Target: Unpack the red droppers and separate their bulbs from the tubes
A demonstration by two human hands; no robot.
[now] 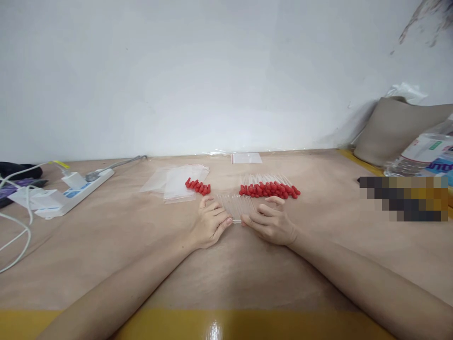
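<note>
My left hand (212,223) and my right hand (271,224) face each other low over the table. Between their fingertips, a thin clear tube (237,221) lies crosswise, pinched at both ends. Just beyond it is a row of clear glass tubes (238,206) lying side by side, partly covered by my fingers. Several loose red rubber bulbs (198,185) rest past my left hand on clear bags. Past my right hand is a pile of glass droppers with red bulbs (269,190), bulb ends toward me.
Clear zip bags (177,182) overlap at the left, and another zip bag (247,158) lies by the wall. A white power strip (76,194) with plugs and cables is far left. A plastic bottle (417,153) and a grey-brown bag (392,123) stand right, near a pixelated patch.
</note>
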